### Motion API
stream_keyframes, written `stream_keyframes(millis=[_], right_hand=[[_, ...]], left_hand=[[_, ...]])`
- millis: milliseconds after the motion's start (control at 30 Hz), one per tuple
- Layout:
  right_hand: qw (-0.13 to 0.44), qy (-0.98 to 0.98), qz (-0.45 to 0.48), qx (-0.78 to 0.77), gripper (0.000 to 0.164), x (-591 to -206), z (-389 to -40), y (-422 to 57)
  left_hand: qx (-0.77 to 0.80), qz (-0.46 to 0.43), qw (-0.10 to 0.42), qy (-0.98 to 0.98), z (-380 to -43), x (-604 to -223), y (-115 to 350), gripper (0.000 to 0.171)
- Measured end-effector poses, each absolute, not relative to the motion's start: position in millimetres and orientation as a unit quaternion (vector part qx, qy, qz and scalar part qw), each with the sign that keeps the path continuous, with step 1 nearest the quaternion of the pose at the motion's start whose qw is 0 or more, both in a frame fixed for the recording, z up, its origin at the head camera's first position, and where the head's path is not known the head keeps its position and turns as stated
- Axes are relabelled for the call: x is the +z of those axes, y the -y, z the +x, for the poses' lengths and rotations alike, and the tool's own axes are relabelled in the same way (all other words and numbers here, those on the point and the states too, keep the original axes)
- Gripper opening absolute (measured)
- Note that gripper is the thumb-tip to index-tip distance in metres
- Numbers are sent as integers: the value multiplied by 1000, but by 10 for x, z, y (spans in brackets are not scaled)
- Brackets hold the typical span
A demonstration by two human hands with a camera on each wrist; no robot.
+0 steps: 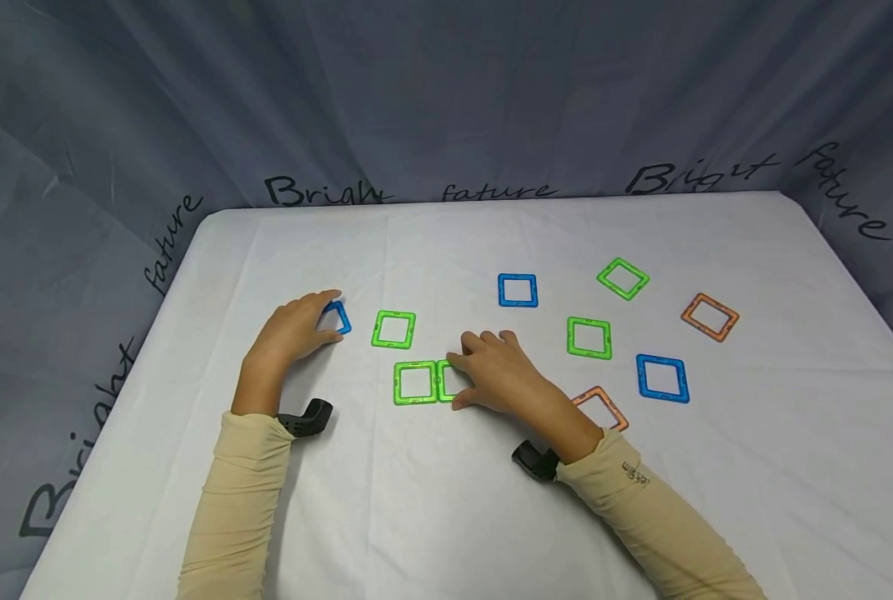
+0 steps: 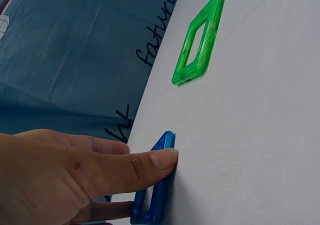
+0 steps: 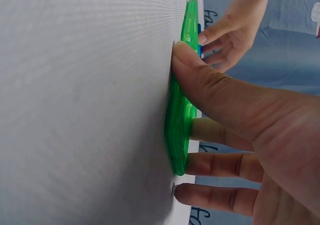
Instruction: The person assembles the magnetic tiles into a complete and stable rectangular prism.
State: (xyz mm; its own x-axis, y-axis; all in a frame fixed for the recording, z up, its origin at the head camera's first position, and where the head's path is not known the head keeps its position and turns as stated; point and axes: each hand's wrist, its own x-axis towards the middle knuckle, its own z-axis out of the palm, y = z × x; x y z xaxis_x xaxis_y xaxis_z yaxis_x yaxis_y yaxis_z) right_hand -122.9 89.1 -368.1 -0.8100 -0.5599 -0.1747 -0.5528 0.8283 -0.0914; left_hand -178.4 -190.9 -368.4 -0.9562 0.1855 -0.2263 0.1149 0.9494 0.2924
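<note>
- Head view: a dark grey-blue cloth stands round the work area, handwritten in black; "Bright" and "fature" can be read along the back, with "Bright" and "fature" again down the left side and "fature" at the right.
- White-covered table, spread below it.
- Two tan sleeves reach in from the near edge; the right one bears a small dark print, too small to read.
- Right hand, thumb and fingers gripping the opposite edges of a green square frame, which lies between the fingertips, its left edge against another green frame.
- Left hand, pinching a blue square frame between thumb and fingers; the blue piece sits at the fingertips, partly hidden by the hand.
- Black wrist devices, one at each wrist.
- Loose green frame, between the hands, to the right of the held blue piece and above the green pair.
- Right of the hands, more frames of like size: two blue, two green and two orange, the nearer orange one partly covered by the right forearm.
</note>
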Motion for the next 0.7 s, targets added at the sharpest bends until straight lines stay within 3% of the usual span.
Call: stream_keyframes(millis=[700], right_hand=[[92,-951,-295,-13,64,-3704,-1238,-898]], left_hand=[[124,81,130,-980,-1770,-3670,1871,68]])
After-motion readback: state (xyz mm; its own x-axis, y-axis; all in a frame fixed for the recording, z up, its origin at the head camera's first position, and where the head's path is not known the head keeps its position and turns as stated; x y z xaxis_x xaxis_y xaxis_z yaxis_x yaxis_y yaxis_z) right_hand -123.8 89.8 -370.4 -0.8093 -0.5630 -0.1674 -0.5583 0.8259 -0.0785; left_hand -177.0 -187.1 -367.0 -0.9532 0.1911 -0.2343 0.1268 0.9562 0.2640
